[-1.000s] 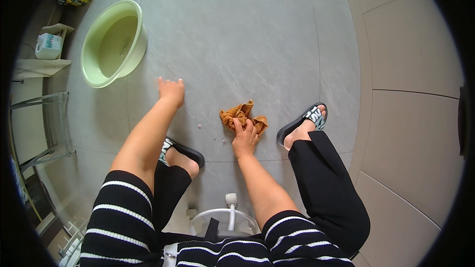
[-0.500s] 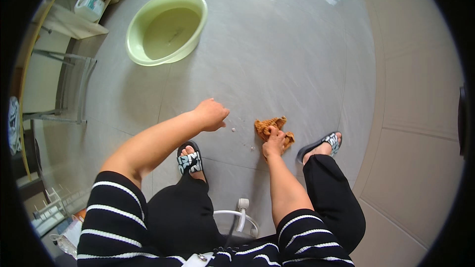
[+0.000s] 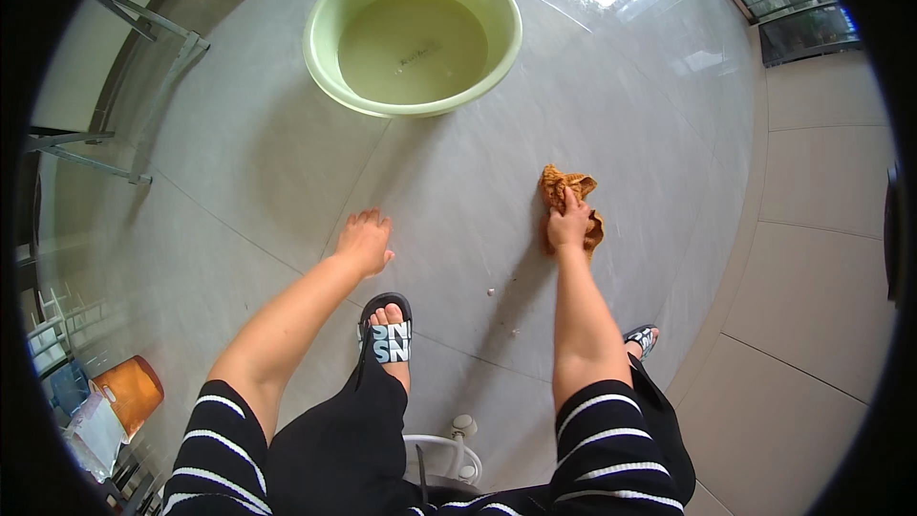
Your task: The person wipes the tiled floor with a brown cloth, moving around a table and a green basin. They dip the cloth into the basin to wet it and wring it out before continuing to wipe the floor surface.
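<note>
My right hand [image 3: 570, 220] grips a crumpled orange-brown cloth [image 3: 567, 183], which rests on or just above the grey tiled floor [image 3: 458, 229]; the contact is hard to make out. Fingers apart and empty, my left hand [image 3: 366, 244] reaches out flat over the floor, left of the cloth. Beyond both hands stands a pale green basin [image 3: 320, 62] with cloudy water [image 3: 411, 48] in it. A small whitish bit [image 3: 491, 292] lies on the floor between my arms, and tinier specks lie nearer to me.
My left foot in a black slipper [image 3: 390, 339] is below my left hand; my other slipper [image 3: 642, 338] is at the right. A white caster base [image 3: 463, 449] is beneath me. Metal legs [image 3: 172, 67] stand at left, an orange container [image 3: 129, 392] lower left, beige panels [image 3: 812, 277] at right.
My right hand has moved forward with the cloth. My left hand has moved left and spread its fingers. The view has shifted, so the basin appears nearer the middle.
</note>
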{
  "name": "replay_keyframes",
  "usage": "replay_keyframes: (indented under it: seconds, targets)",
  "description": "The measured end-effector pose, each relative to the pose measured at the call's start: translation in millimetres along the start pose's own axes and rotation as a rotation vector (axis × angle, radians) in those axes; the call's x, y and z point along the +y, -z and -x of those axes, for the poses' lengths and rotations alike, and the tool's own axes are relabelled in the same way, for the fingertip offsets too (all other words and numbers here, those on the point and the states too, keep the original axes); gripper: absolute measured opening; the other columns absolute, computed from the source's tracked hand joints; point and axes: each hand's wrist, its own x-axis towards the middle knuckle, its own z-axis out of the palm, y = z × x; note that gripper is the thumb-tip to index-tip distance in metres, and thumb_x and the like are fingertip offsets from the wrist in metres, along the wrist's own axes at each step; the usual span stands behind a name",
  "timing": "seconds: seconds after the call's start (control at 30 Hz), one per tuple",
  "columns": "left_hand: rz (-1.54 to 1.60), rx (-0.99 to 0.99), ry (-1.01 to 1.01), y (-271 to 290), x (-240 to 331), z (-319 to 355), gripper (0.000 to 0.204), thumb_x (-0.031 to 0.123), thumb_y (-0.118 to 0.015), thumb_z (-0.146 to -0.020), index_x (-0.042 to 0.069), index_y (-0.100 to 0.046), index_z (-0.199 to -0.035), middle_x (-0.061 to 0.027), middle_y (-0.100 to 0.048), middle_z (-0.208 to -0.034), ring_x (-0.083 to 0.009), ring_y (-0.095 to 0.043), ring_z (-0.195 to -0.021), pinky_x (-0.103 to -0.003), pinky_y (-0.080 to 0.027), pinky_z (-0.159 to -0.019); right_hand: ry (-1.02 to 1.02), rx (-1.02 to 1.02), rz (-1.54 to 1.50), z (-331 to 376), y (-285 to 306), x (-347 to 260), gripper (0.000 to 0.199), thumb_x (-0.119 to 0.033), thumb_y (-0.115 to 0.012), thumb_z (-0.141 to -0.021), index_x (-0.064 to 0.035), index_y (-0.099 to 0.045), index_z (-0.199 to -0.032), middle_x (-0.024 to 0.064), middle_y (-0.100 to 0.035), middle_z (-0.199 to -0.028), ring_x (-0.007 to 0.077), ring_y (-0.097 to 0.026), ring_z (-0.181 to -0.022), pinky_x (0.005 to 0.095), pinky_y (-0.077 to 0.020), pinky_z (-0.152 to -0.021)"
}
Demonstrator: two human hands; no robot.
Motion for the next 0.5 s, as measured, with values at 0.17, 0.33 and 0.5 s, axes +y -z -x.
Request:
replay_keyframes:
  seconds: [0.17,0.33,0.5]
  targets:
    - [-0.018,-0.067,0.106,-3.3,3.9,-1.5,0.071,0.040,-0.071,-0.083,0.004,-0.044,-0.138,-0.0271,-0.038,-0.146,-0.0380,-0.036,-0.137,-0.051,-0.027,-0.113,0.251,-0.074,0.131,114.3,-54.7,-39.4,0.062,-0.004,-0.064,-0.072,-0.0249,-0.055,-0.130,0.0162,-0.042,-0.136,0.0382,-0.041,-0.126,0.0528,-0.0377,-0.100]
    - [-0.037,-0.174,0.171,-6.4,13.3,-11.4,0.079,0.040,-0.069,-0.084,0.004,-0.036,-0.146,-0.0317,-0.029,-0.151,-0.0418,-0.030,-0.141,-0.052,-0.021,-0.116,0.393,-0.286,0.062,240.8,-39.5,-7.7,0.061,0.004,-0.060,-0.066,-0.0214,-0.059,-0.122,0.0167,-0.046,-0.128,0.0385,-0.044,-0.121,0.0484,-0.0391,-0.099]
    - [-0.087,-0.147,0.119,-18.3,15.5,-12.9,0.072,0.021,-0.059,-0.089,0.004,-0.027,-0.151,-0.0313,-0.025,-0.153,-0.0448,-0.026,-0.142,-0.053,-0.018,-0.116,0.423,-0.196,-0.197,216.3,-21.2,-6.1,0.041,0.004,-0.054,-0.060,-0.0199,-0.072,-0.088,0.0119,-0.057,-0.104,0.0346,-0.054,-0.104,0.0442,-0.0465,-0.088]
